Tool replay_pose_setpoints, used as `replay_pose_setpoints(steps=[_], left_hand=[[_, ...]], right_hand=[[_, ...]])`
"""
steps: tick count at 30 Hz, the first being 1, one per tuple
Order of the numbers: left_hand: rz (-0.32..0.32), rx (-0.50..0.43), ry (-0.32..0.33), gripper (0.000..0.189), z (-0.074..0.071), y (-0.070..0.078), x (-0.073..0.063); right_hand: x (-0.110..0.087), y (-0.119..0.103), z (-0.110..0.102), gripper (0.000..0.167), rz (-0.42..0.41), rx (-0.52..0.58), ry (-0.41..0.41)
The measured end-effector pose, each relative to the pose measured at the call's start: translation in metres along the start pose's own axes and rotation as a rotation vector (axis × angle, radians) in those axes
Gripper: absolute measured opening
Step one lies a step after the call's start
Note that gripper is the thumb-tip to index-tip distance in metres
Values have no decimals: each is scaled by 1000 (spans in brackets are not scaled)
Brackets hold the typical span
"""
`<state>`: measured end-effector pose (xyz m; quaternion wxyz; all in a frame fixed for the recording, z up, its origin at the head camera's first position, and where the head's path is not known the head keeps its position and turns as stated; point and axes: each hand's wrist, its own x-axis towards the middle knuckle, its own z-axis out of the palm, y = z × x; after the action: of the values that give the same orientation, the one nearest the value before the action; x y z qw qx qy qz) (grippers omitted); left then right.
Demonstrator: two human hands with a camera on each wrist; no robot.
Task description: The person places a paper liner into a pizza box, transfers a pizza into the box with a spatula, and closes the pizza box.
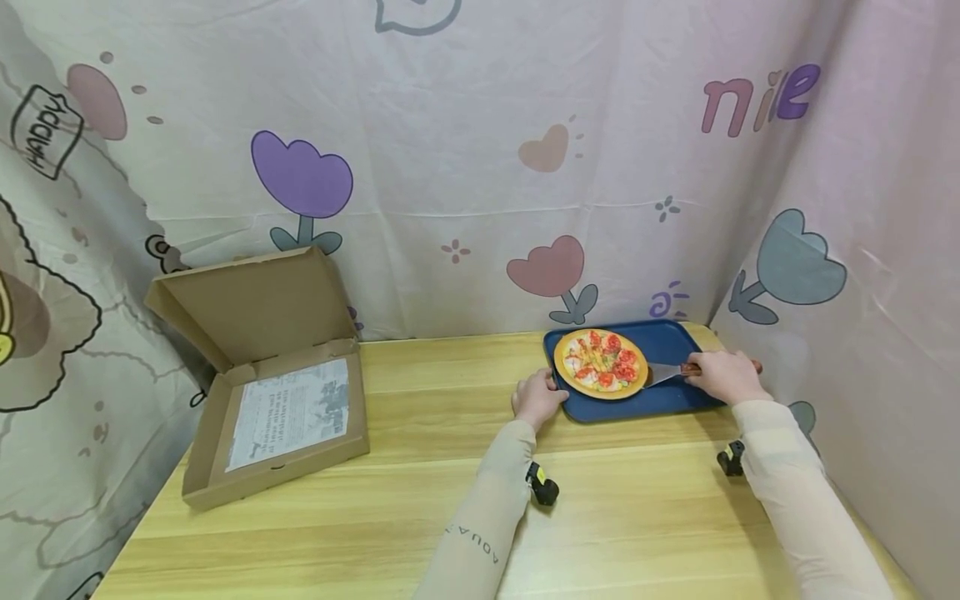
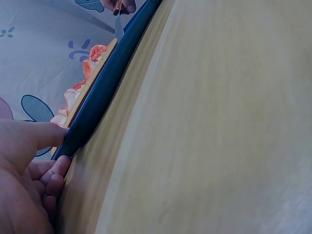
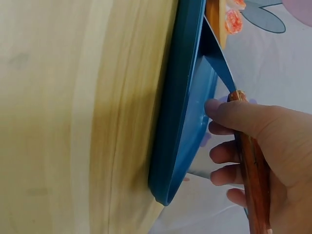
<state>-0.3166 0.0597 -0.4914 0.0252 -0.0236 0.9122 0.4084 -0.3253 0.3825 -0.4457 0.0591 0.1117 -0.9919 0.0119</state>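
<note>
A round pizza [image 1: 600, 364] with red and white toppings lies at the left end of a blue tray [image 1: 622, 408]. My right hand [image 1: 725, 377] grips the wooden handle [image 3: 253, 175] of a pizza server, whose metal blade [image 1: 663, 372] reaches the pizza's right edge. In the right wrist view the blade slants down over the tray; its tip is hidden by the tray's rim. At the tray's left end my left hand [image 1: 538, 398] pinches the rim, thumb on top and fingers beneath, as the left wrist view shows.
An open cardboard pizza box [image 1: 277, 479] stands on the left of the wooden table [image 1: 420, 517], lid raised, with a printed sheet [image 1: 292, 412] inside. Behind the table hangs a patterned curtain [image 1: 420, 167], which also covers both sides. Small black cameras [image 1: 543, 486] sit on both wrists.
</note>
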Motion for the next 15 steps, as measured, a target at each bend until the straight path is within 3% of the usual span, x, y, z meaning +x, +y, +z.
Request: replay_pose_setpoints(steps=[15], left_hand=[[-3, 8, -2, 55, 3, -2, 4]], right_hand=[[-15, -2, 1, 22, 69, 64, 19]])
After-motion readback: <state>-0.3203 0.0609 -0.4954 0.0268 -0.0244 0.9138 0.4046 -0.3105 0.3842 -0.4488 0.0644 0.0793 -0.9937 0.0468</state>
